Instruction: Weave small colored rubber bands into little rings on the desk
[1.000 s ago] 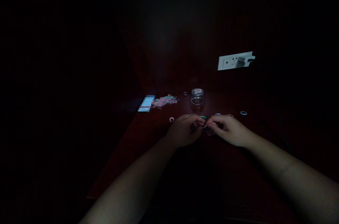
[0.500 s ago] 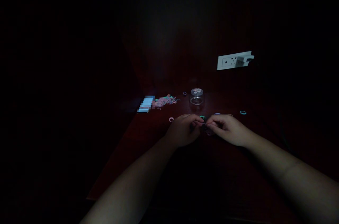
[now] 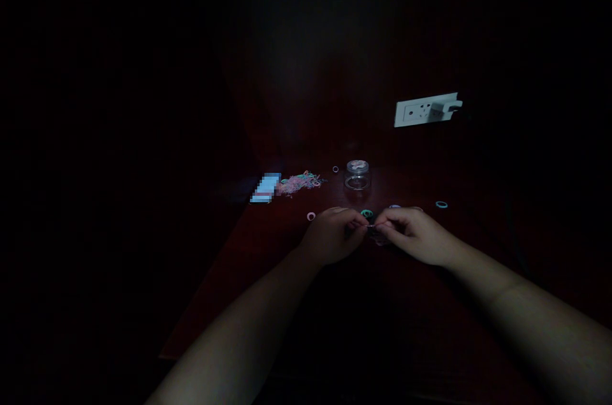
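My left hand (image 3: 337,236) and my right hand (image 3: 415,236) meet over the dark red table, fingertips pinched on either side of a small pinkish band (image 3: 370,226). What kind of band it is cannot be made out in the dim light. Just beyond the fingertips lies a green ring (image 3: 366,213). A purple ring (image 3: 394,206) shows behind my right hand. Beside my left hand is a pink ring (image 3: 311,216). Below the fingertips are faint pinkish pieces, too dark to tell apart.
A clear lidded jar (image 3: 357,178) stands behind my hands. Further left are a pile of colored bands (image 3: 303,184) and a lit phone (image 3: 266,188). One small ring (image 3: 335,169) lies left of the jar, a blue ring (image 3: 441,205) at right. A socket panel (image 3: 427,110) is on the wall.
The whole view has shifted slightly. My fingertips have come a little apart or turned around the small band, which now looks pinker; both hands keep their pinch.
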`<state>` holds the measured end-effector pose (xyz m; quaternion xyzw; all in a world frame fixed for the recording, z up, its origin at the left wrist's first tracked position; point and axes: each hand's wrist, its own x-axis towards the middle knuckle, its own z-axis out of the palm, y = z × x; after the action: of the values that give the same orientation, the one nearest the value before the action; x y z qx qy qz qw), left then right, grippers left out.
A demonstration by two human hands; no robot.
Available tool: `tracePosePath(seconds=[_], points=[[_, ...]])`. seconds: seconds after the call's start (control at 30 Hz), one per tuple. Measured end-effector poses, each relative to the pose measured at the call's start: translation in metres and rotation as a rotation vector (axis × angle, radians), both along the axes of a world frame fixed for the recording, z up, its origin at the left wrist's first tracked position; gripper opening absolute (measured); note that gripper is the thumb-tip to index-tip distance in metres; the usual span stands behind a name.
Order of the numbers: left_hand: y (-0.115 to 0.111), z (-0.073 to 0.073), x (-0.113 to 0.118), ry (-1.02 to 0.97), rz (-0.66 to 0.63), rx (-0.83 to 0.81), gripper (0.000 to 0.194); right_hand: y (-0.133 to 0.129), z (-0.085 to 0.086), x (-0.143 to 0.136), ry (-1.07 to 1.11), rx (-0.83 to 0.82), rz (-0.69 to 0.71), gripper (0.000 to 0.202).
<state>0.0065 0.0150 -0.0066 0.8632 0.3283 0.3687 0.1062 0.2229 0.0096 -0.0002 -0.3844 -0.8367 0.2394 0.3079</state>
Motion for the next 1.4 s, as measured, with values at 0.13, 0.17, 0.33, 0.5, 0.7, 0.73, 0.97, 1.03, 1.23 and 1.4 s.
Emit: tracePosePath(seconds=[0.13, 0.17, 0.33, 0.5, 0.7, 0.73, 0.97, 1.03, 1.23, 1.4], points=[[-0.0013, 0.0011, 0.0003, -0.002, -0.010, -0.001, 0.009, 0.0003, -0.0007, 0.0007, 0.012, -0.007, 0.010, 0.026], [-0.0015, 0.0014, 0.0004, 0.000, -0.010, 0.000, 0.009, 0.0005, -0.0010, 0.0008, 0.022, -0.013, 0.013, 0.026], [-0.0011, 0.0014, 0.0004, 0.010, -0.008, -0.001, 0.009, 0.0017, -0.0019, 0.0007, 0.074, -0.024, 0.014, 0.025], [-0.0017, 0.0022, 0.0011, 0.004, -0.012, -0.008, 0.008, 0.0009, -0.0013, -0.0003, 0.053, -0.044, 0.019, 0.023], [-0.0020, 0.0029, 0.0008, 0.014, -0.003, -0.009, 0.008, 0.0003, -0.0014, -0.0011, 0.044, -0.059, 0.011, 0.023], [-0.0018, 0.0029, 0.0007, 0.014, -0.008, -0.005, 0.009, 0.0002, -0.0012, -0.0012, 0.041, -0.048, 0.008, 0.024], [-0.0014, 0.0032, 0.0006, 0.017, -0.014, -0.006, 0.009, -0.0008, 0.0007, -0.0007, 0.020, -0.017, 0.006, 0.024], [-0.0013, 0.0033, 0.0005, 0.021, -0.012, -0.006, 0.009, -0.0002, 0.0001, -0.0003, 0.030, -0.039, 0.009, 0.025], [-0.0013, 0.0027, -0.0001, 0.023, -0.009, -0.002, 0.010, 0.0015, -0.0038, 0.0010, 0.072, -0.085, 0.025, 0.026], [-0.0015, 0.0046, 0.0000, 0.025, -0.016, -0.008, 0.010, 0.0008, -0.0040, 0.0010, 0.110, -0.110, 0.012, 0.025]])
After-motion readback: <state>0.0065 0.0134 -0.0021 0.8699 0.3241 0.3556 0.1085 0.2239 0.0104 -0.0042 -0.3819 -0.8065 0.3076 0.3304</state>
